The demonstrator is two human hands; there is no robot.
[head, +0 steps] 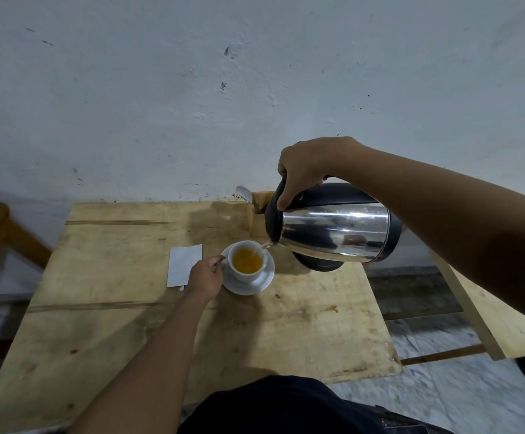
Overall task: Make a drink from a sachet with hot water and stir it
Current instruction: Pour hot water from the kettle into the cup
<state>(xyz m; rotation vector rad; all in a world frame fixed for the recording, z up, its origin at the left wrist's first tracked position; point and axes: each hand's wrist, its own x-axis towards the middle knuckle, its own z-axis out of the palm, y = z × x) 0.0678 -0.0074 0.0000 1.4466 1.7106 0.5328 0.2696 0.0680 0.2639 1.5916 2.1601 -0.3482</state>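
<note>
From the head view, my right hand (301, 170) wraps the black handle of the shiny steel kettle (333, 228), tipping it so water streams into the small white cup (247, 261) of orange drink. My left hand (206, 275) pinches the cup's handle, steadying it on its white saucer (264, 285). The torn white sachet (184, 265) lies left, on the pale wooden table (129, 308). I judge stirring comes next.

Steel kettle (333, 231) with black handle, tilted, spout over white cup (247, 261); orange liquid within. Cup upright on white saucer (264, 281). Flat white sachet (183, 264) just left.
</note>
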